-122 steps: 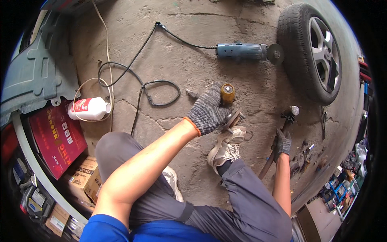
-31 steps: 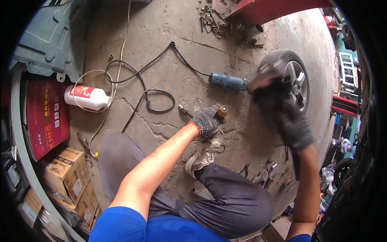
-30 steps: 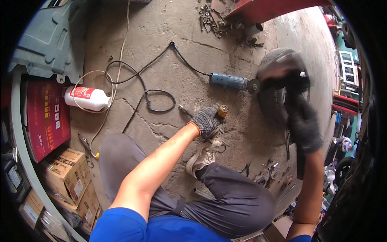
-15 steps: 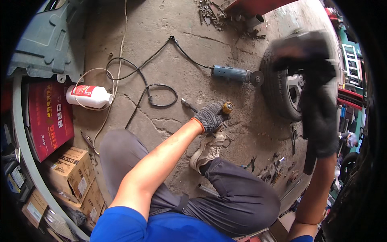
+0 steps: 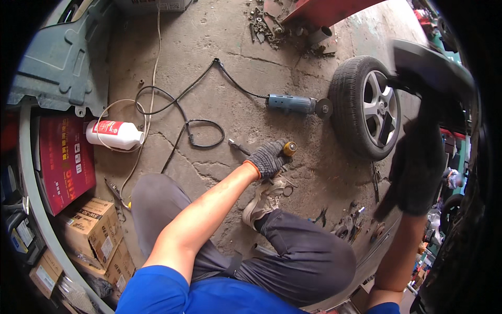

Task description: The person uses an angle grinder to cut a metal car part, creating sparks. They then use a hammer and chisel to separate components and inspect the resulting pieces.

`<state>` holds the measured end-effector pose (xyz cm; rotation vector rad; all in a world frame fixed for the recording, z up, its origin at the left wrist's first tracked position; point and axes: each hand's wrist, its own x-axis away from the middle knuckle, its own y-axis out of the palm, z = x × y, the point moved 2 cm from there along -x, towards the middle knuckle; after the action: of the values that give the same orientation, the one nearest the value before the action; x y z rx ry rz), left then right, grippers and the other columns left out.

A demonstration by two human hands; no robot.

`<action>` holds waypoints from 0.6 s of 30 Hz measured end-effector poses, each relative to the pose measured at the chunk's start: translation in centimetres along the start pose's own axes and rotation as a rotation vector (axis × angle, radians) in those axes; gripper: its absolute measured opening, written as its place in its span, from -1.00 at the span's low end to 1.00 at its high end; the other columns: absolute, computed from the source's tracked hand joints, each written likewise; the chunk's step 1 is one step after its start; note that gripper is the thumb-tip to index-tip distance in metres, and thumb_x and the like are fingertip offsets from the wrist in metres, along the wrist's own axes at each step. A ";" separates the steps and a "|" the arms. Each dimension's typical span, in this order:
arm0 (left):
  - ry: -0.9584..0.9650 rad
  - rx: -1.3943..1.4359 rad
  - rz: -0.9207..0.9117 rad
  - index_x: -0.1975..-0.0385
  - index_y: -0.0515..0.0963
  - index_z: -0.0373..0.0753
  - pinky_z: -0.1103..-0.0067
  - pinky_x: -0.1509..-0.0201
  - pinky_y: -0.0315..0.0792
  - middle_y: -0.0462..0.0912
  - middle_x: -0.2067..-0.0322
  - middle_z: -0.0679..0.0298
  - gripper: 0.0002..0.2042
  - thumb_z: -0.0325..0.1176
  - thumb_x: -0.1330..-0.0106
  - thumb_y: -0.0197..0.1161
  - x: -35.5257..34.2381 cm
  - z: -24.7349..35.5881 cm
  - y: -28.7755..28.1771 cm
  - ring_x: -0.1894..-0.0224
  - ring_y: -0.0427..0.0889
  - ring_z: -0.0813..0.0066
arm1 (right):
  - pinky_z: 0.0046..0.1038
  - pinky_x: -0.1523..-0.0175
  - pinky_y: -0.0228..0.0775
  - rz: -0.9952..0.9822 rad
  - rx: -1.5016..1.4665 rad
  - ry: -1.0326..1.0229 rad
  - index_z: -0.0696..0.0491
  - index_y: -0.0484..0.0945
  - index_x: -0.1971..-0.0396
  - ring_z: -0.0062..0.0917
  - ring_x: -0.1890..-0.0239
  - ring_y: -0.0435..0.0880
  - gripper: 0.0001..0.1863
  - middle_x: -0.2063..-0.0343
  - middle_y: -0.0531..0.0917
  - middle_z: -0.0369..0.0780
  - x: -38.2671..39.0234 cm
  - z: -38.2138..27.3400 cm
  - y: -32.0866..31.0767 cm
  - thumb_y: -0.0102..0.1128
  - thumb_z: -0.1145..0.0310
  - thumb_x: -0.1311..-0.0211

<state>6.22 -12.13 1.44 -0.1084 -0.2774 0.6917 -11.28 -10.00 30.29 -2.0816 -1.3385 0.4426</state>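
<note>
My gloved left hand [image 5: 265, 160] is shut on a short yellow cylindrical tool [image 5: 289, 148], low over the floor just beyond my shoe [image 5: 259, 206]. Metal pieces beneath it are mostly hidden by the hand. A bar-like metal piece [image 5: 238, 148] lies just left of it. My right hand [image 5: 421, 172], in a dark-looking glove and blurred, is raised at the right, closed on a long-handled hammer whose dark head [image 5: 429, 63] is smeared by motion. Past my left hand lies a blue angle grinder [image 5: 290, 103] with its disc beside an upright tyre on an alloy wheel [image 5: 349, 104].
A black cable [image 5: 206, 120] loops on the concrete floor. At left are a white bottle [image 5: 112, 135], cardboard boxes [image 5: 91, 222], a red carton [image 5: 65, 167] and a grey panel [image 5: 57, 73]. Loose tools [image 5: 350, 227] lie by my right leg; metal scraps [image 5: 261, 29] sit near a red steel structure [image 5: 324, 11].
My right hand has swung the hammer up and to the right from low beside my leg, still moving in the last half second. My left hand keeps its grip in nearly the same place.
</note>
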 end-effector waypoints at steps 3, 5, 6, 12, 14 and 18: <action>0.013 0.030 -0.051 0.07 0.53 -0.29 0.27 0.00 0.46 0.62 0.20 -0.11 -0.66 -0.28 -0.20 0.31 -0.7 0.8 0.7 0.08 0.59 -0.07 | -0.31 0.17 0.51 0.075 0.543 -0.698 0.09 0.54 0.04 -0.24 0.28 0.68 -0.73 0.28 0.69 -0.10 2.8 3.8 3.9 0.16 0.38 -0.28; 0.018 -0.016 -0.184 0.08 0.53 -0.29 0.27 0.00 0.46 0.63 0.21 -0.10 -0.66 -0.27 -0.19 0.31 -1.8 1.7 1.9 0.10 0.59 -0.07 | -0.05 0.03 0.42 -0.393 0.576 0.050 0.03 0.54 0.12 0.05 0.19 0.59 -0.69 0.27 0.61 0.09 4.5 11.9 4.9 0.29 0.31 -0.13; 0.057 0.139 -0.122 0.08 0.53 -0.29 0.27 0.00 0.46 0.63 0.21 -0.09 -0.66 -0.27 -0.20 0.30 -1.4 1.2 1.0 0.12 0.60 -0.07 | -0.07 0.05 0.44 -0.432 0.678 0.111 0.06 0.52 0.14 0.04 0.21 0.60 -0.69 0.29 0.62 0.09 2.7 10.7 3.9 0.30 0.31 -0.13; -0.043 0.041 -0.040 0.08 0.52 -0.31 0.34 0.00 0.49 0.65 0.21 -0.04 -0.64 -0.23 -0.22 0.34 0.0 -0.5 0.2 0.13 0.64 0.02 | -0.71 0.60 0.06 0.028 -0.072 0.146 0.06 0.56 0.02 -0.85 0.66 0.33 -0.77 0.54 0.53 -0.45 0.4 -0.3 -0.8 0.13 0.41 -0.36; 0.020 0.097 -0.040 0.07 0.52 -0.31 0.36 0.00 0.49 0.65 0.19 -0.01 -0.66 -0.26 -0.23 0.33 -0.3 -0.6 0.4 0.12 0.64 0.03 | -0.71 0.56 0.19 0.016 -0.082 0.115 0.09 0.54 0.01 -0.82 0.61 0.40 -0.77 0.50 0.56 -0.42 1.3 -1.4 -2.6 0.11 0.43 -0.37; -0.002 0.060 0.016 0.04 0.49 -0.30 0.29 -0.03 0.46 0.62 0.15 -0.09 -0.60 -0.23 -0.20 0.34 -0.8 0.4 0.9 0.05 0.58 -0.07 | -0.64 0.47 0.38 -0.011 -0.110 0.277 0.11 0.53 0.09 -0.69 0.52 0.55 -0.80 0.43 0.58 -0.32 4.0 1.4 -1.4 0.12 0.41 -0.34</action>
<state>4.96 -11.95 1.42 -0.0531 -0.2581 0.7154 -11.29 -5.57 30.34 -2.1314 -1.2321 0.0722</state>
